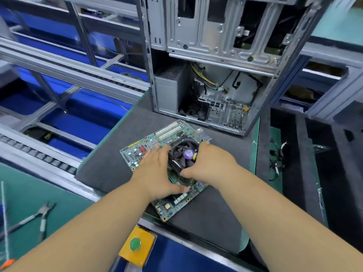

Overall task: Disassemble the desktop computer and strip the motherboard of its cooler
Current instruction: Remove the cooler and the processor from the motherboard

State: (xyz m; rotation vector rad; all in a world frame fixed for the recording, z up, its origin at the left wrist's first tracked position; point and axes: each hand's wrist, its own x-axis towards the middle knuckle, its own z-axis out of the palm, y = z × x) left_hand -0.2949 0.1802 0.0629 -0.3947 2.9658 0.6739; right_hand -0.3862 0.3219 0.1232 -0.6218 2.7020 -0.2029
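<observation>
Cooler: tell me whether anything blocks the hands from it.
Nothing visible does. The left hand and right hand already sit against opposite sides of the cooler on the motherboard, with no cable or tool between them.
</observation>
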